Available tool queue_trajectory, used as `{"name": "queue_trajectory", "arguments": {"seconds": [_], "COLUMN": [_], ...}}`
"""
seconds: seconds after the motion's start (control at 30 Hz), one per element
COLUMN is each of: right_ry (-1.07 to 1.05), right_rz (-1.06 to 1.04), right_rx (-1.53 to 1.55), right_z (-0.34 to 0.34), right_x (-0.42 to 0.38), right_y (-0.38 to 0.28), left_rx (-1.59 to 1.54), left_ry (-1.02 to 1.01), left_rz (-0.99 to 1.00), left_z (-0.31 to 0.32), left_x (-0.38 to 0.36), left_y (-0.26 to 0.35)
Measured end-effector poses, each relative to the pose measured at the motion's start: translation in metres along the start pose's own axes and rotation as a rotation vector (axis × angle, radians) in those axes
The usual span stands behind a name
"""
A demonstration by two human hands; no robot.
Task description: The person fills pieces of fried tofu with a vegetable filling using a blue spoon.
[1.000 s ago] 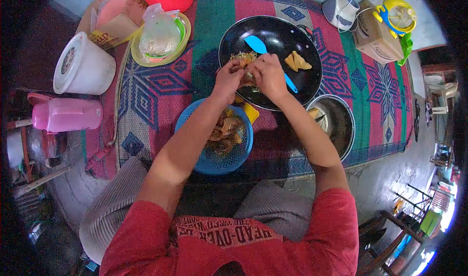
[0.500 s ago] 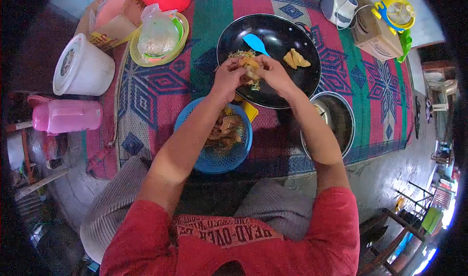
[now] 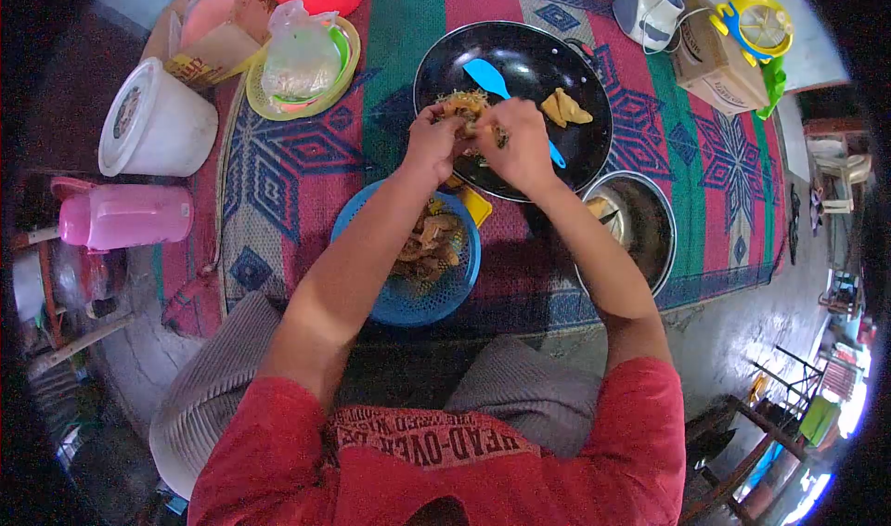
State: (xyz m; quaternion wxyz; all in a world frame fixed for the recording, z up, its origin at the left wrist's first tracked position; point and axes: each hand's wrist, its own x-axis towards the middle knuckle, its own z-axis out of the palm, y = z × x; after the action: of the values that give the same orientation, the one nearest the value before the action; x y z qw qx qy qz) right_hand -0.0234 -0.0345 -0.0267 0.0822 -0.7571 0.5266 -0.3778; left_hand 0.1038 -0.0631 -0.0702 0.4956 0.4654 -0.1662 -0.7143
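My left hand [image 3: 434, 143] is closed round a small brownish fried piece, perhaps fried tofu, over the near-left part of a black wok [image 3: 529, 43]. My right hand [image 3: 516, 145] presses against the piece with curled fingers. A bit of greenish shredded filling [image 3: 502, 137] shows at those fingers. Shredded vegetable filling [image 3: 464, 101] lies in the wok just beyond my hands. Under my right hand runs a blue spatula [image 3: 484, 75], its handle end showing on the right. Golden folded fried pieces [image 3: 566, 108] rest on the wok's right side.
A blue basket [image 3: 371, 314] of brown fried pieces stands nearer me, beside a yellow object [image 3: 476, 206]. To the right is a metal pot [image 3: 666, 238]. A white bucket [image 3: 172, 122], pink jug [image 3: 130, 216] and yellow basket [image 3: 255, 94] stand left; a cardboard box [image 3: 719, 66] is far right.
My right hand has turned and curled its fingers over the piece, where both hands had held it with fingertips. The spatula's handle end now shows right of my right hand.
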Motion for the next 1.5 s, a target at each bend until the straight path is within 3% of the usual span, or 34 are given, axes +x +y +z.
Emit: {"name": "queue_trajectory", "arguments": {"seconds": [0.03,0.13,0.43,0.57,0.63,0.67,0.73,0.77,0.8,0.9,0.97,1.0,1.07,1.1,1.17,1.2,1.23,1.3,1.33,1.4,1.5], "right_ry": [-0.072,-0.070,-0.088,-0.009,-0.185,-0.181,-0.040,-0.008,-0.077,-0.114,-0.356,-0.346,-0.503,-0.500,-0.355,-0.398,-0.394,-0.491,-0.513,-0.511,-0.482], "right_rz": [-0.140,-0.105,-0.202,-0.327,-0.204,-0.204,0.100,0.076,0.217,0.392,0.465,0.464,0.545,0.545,0.433,0.491,0.485,0.555,0.568,0.556,0.624], "right_rx": [-0.156,-0.349,-0.405,-0.406,-0.143,-0.147,0.110,-0.089,-0.179,-0.320,-0.501,-0.505,-0.655,-0.657,-0.876,-0.866,-0.861,-0.869,-0.887,-0.925,-0.872], "right_z": [-0.003,0.008,0.012,0.014,0.007,0.004,-0.011,-0.026,-0.038,-0.058,-0.055,-0.051,-0.038,-0.031,-0.018,-0.014,-0.011,-0.011,-0.009,-0.001,-0.009], "right_x": [0.000,-0.007,-0.005,0.006,0.013,0.016,0.028,0.036,0.040,0.030,0.016,0.013,0.006,0.003,-0.001,0.000,0.001,0.004,0.005,0.001,0.003], "right_y": [-0.005,-0.009,-0.014,-0.011,-0.006,0.002,0.028,0.046,0.072,0.148,0.181,0.182,0.174,0.177,0.183,0.184,0.185,0.180,0.182,0.192,0.180], "left_rx": [0.002,0.036,0.079,0.047,0.086,0.189,0.510,0.797,1.082,1.263,1.367,1.456,0.974,0.975,1.780,1.949,1.953,2.026,2.030,2.044,2.034], "left_ry": [0.014,0.052,0.097,0.012,-0.003,-0.049,-0.117,-0.266,-0.417,-0.798,-1.031,-1.106,-0.860,-0.861,-0.909,-0.981,-0.971,-0.973,-0.969,-0.873,-0.827], "left_rz": [0.007,0.051,0.083,0.071,0.062,0.097,0.165,0.272,0.385,0.241,0.189,0.200,-0.237,-0.234,-0.159,-0.117,-0.115,0.183,0.187,0.452,0.526], "left_z": [0.000,0.004,-0.001,-0.009,-0.013,-0.013,-0.019,-0.031,-0.044,-0.063,-0.082,-0.097,-0.132,-0.124,-0.108,-0.122,-0.137,-0.152,-0.155,-0.154,-0.145], "left_x": [0.000,-0.001,-0.001,0.004,-0.003,-0.016,-0.040,-0.044,-0.047,-0.080,-0.098,-0.105,-0.121,-0.127,-0.135,-0.129,-0.126,-0.130,-0.134,-0.142,-0.146], "left_y": [0.000,-0.005,0.006,0.009,0.019,0.030,0.047,0.051,0.054,0.052,0.036,0.021,-0.018,-0.012,-0.001,-0.015,-0.026,-0.036,-0.038,-0.039,-0.035]}}
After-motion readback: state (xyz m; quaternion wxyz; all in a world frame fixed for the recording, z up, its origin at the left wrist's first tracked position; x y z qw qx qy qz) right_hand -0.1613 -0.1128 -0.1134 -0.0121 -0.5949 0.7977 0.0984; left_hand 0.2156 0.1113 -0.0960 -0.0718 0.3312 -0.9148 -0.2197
